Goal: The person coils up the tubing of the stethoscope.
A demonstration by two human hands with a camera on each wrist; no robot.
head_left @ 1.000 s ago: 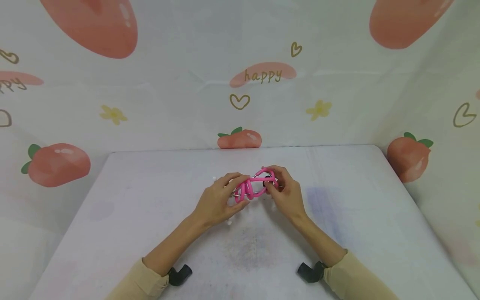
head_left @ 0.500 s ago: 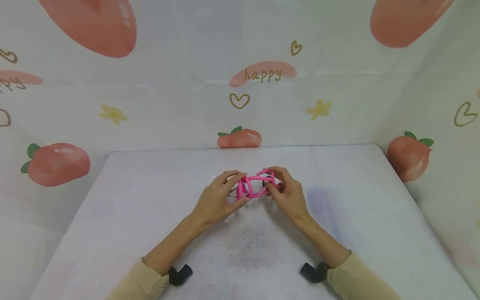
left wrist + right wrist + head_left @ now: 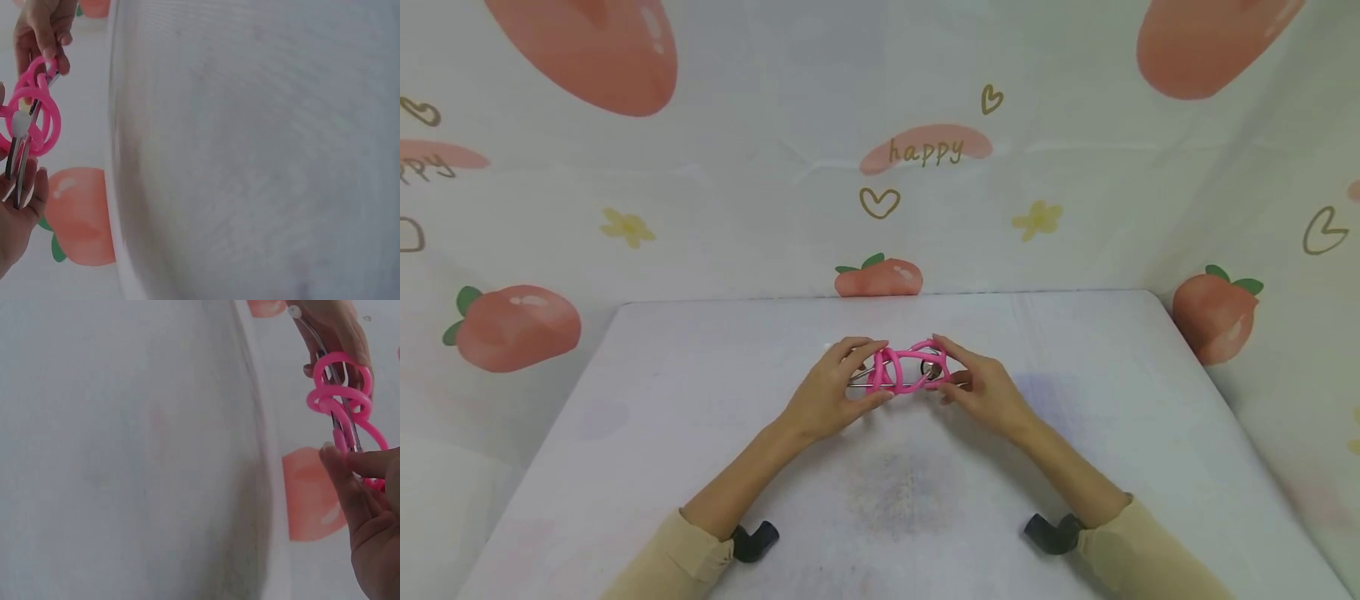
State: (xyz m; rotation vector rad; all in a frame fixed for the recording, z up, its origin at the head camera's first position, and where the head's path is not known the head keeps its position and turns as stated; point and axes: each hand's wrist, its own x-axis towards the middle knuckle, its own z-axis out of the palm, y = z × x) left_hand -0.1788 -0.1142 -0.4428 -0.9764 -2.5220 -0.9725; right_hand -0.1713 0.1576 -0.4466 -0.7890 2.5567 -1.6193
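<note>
A stethoscope with pink tubing is held between both hands over the table; its tubing is looped round the metal ear tubes. My left hand grips the looped end, fingers above and thumb below. My right hand pinches the other end, near the round chestpiece. In the left wrist view, a white ear tip shows beside the loops. The right wrist view shows an ear tip by the left hand, with the right fingers pinching the tubing in front.
The white table has faint smudges and spreads out around the hands. Behind it hangs a white cloth printed with peaches, hearts and flowers. Black curved pieces sit at both wrists, by the beige sleeves.
The right hand has shifted its grip outward, its thumb leaving the chestpiece, which is now more exposed. The stethoscope has moved slightly left and turned flatter. The left hand keeps its hold.
</note>
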